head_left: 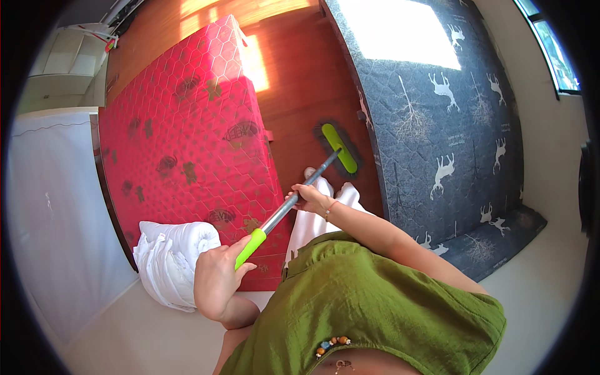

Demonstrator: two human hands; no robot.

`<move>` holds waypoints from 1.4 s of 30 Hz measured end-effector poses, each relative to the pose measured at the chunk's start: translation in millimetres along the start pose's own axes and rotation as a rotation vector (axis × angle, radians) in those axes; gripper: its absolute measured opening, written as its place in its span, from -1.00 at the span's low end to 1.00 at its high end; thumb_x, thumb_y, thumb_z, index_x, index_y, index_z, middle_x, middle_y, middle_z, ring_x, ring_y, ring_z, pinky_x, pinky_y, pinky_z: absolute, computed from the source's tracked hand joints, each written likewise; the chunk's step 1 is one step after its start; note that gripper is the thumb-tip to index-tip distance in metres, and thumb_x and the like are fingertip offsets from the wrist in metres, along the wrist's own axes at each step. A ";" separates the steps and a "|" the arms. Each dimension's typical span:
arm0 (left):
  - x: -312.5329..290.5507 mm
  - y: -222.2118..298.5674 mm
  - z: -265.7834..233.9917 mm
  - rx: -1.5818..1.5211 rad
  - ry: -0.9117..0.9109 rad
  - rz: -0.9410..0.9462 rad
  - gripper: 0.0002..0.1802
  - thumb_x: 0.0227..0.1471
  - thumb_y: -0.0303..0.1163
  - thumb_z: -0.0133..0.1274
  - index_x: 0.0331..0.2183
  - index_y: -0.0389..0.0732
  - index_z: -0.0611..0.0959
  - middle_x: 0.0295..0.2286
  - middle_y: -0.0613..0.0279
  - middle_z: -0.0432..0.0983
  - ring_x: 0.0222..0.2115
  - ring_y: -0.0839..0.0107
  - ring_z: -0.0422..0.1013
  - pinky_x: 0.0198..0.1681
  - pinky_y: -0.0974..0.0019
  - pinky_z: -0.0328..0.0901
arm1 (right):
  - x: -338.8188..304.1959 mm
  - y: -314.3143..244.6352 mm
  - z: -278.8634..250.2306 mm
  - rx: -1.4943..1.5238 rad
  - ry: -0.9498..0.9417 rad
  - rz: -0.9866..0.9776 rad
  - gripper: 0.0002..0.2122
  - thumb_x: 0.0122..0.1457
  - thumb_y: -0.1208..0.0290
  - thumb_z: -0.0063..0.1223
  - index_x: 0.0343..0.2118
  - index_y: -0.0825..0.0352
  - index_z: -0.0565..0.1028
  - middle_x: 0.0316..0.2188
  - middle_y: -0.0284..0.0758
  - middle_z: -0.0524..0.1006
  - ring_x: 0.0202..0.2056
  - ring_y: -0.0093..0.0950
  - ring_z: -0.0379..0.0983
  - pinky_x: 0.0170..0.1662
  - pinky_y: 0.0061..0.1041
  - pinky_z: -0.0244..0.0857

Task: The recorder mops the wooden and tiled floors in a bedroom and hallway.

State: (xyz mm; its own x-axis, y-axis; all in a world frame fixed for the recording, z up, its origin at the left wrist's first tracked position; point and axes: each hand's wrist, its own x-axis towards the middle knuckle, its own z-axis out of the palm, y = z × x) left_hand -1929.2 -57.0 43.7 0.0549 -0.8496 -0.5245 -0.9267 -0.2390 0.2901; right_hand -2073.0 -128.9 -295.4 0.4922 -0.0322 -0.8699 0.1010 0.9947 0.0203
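A flat dust mop [339,149] with a lime-green top and a dark fringed pad rests on the wooden floor, between the two mattresses. Its grey and silver pole slants toward me and ends in a lime-green grip [252,247]. My left hand [220,275] is closed round that grip, thumb stretched along its side. Further down the pole my right hand [308,199] wraps round the grey shaft, palm partly hidden. The mop head lies just beyond my feet, close to the dark mattress's edge.
A red patterned mattress [187,131] lies on the left, a dark grey mattress with white deer [415,150] on the right. A rolled white quilt [178,250] sits on the red one's near corner. Between them runs a narrow strip of reddish wooden floor [294,81]. White-covered furniture [56,200] stands far left.
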 end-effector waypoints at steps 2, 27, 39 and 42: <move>3.1 8.2 4.1 0.045 -0.045 0.039 -0.39 -0.37 -0.34 0.30 -0.13 -0.06 0.54 -0.68 0.06 0.40 -0.63 0.14 0.39 -0.54 0.16 0.25 | -10.6 6.0 -20.5 0.095 0.031 0.049 -0.93 0.18 0.37 -0.16 -0.40 0.19 0.33 -0.54 -0.43 0.43 -0.40 -0.46 0.47 -0.27 -0.35 0.34; 9.0 65.7 75.3 -0.025 -0.299 0.103 -0.45 -0.41 -0.49 0.28 -0.20 -0.01 0.62 -0.68 0.09 0.46 -0.69 0.24 0.41 -0.51 0.21 0.30 | -39.1 87.6 -164.0 0.130 0.033 0.164 -0.75 0.25 0.27 -0.32 -0.38 0.36 0.34 -0.55 -0.22 0.46 -0.49 -0.37 0.47 -0.38 -0.30 0.50; 31.3 73.9 105.0 0.074 -0.108 0.180 -0.60 -0.39 -0.49 0.28 -0.32 -0.08 0.67 -0.63 0.15 0.52 -0.58 0.27 0.49 -0.42 0.26 0.37 | -42.7 90.0 -160.0 0.161 0.258 0.073 -0.84 0.21 0.48 -0.37 -0.26 0.45 0.27 -0.38 -0.12 0.43 -0.44 -0.29 0.45 -0.38 -0.31 0.47; 3.5 64.2 85.2 0.062 -0.027 0.076 -0.62 -0.40 -0.37 0.31 -0.36 -0.16 0.65 -0.64 0.06 0.49 -0.56 0.16 0.46 -0.44 0.20 0.32 | -48.8 83.4 -130.5 0.033 0.174 -0.036 -0.82 0.21 0.47 -0.35 -0.30 0.49 0.27 -0.45 -0.15 0.43 -0.51 -0.34 0.45 -0.48 -0.38 0.47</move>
State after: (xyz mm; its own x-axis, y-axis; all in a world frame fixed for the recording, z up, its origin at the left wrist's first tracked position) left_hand -2020.2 -35.3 -7.7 -0.0261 -0.8509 -0.5246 -0.9490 -0.1439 0.2806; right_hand -2201.4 -31.6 -315.6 0.3309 -0.0469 -0.9425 0.1458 0.9893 0.0019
